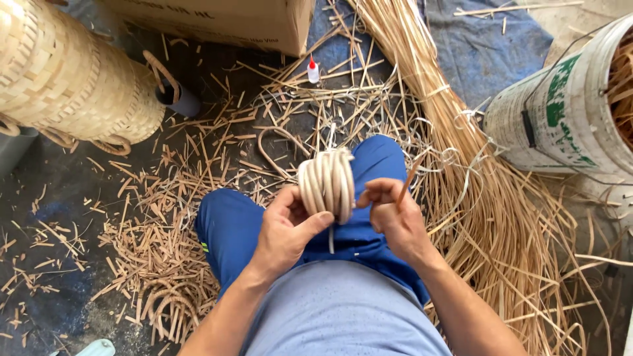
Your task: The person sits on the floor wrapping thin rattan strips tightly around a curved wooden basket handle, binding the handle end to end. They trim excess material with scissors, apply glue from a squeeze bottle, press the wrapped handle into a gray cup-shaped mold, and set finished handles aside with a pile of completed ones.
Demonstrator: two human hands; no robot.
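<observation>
My left hand (285,227) grips a pale ring of wound rattan strips (327,181), thumb laid across its lower edge. A loose end of the strip hangs down below the ring. My right hand (393,214) pinches a thin brown strip (409,179) that rises up and to the right, its fingers touching the ring's right side. Both hands are held over my lap, above blue trousers.
A woven bamboo basket (66,76) lies at the upper left. A cardboard box (224,23) stands at the top. A small glue bottle with a red cap (313,71) sits among scattered cuttings. A long bundle of rattan strips (455,151) runs along the right, beside a white bucket (567,112).
</observation>
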